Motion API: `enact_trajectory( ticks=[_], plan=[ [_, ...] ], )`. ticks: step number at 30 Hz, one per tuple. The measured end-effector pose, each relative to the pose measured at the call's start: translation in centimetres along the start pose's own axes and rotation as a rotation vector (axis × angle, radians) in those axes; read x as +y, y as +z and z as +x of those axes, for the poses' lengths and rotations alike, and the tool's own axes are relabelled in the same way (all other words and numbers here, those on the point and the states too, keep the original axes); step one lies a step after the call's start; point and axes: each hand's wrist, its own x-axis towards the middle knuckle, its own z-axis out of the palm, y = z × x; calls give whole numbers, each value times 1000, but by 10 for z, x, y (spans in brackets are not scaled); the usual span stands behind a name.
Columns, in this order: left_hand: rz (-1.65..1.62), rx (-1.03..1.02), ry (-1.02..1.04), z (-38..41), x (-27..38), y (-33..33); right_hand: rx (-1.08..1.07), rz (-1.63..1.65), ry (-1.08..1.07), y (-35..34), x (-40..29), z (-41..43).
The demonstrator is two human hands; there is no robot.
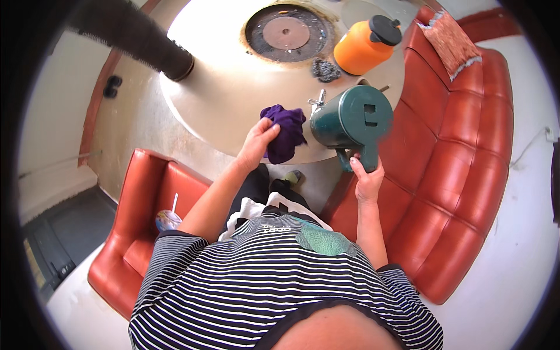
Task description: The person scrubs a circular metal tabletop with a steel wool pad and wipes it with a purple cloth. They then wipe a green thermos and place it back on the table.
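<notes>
My left hand [258, 142] pinches a crumpled dark purple cloth [285, 131] over the near edge of the round table [218, 100]. To its right, my right hand [369, 175] grips the handle of a dark green lidded jug [334, 120]. The jug is tilted, with its flat lid turned up towards me; I cannot tell whether it touches the table. Cloth and jug are a small gap apart. Just behind the jug lies a small metal object with a cord [320, 103], partly hidden.
An orange vacuum jug [363, 50] with a black top stands beside a steel-wool scourer [326, 71]. A round metal plate [286, 33] is set into the table. At left is a black pipe [144, 43]. Red sofas [455, 175] flank me; a tub [168, 220] sits on the left seat [183, 177].
</notes>
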Motion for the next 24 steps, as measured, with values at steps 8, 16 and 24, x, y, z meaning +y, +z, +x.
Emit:
enact_trajectory(
  ticks=[8,16,24],
  plan=[
    [-206,-122,136,-24,12,37,-9,-162,-22,-3,13,-6],
    [121,112,687,9,-31,134,-72,-359,12,2,-1,-6],
    [301,488,805,42,-47,145,-188,-334,-30,0,3,-4]
  ],
)
